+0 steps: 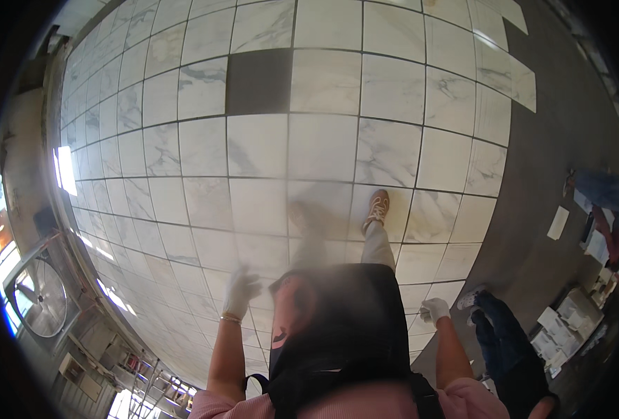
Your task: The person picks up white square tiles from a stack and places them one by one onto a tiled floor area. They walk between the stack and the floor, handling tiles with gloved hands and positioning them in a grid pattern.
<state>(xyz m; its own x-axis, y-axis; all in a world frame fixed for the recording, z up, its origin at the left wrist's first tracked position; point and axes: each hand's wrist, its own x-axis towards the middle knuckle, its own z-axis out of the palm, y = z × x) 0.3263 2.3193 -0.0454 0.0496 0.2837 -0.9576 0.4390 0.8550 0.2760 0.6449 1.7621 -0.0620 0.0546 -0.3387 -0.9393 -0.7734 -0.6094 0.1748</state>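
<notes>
My left hand (241, 293), in a white glove with a bracelet at the wrist, hangs beside the left of my dark apron (351, 314). Its fingers are apart and hold nothing. On the other side, my right hand (434, 309), gloved too, is small in view with its fingers curled in; nothing shows in it. Neither hand touches the white marble-patterned tiles (258, 146) laid in rows below. My right foot, in a tan shoe (377, 207), stands on them. A blurred smear in the picture hides much of the left leg.
One dark rectangular gap (259, 82) breaks the tile rows ahead. Bare grey floor (533, 160) runs along the right. A person in dark trousers (494, 328) is close at my right, near stacked pale slabs (561, 332). At far left stands a large fan (40, 298).
</notes>
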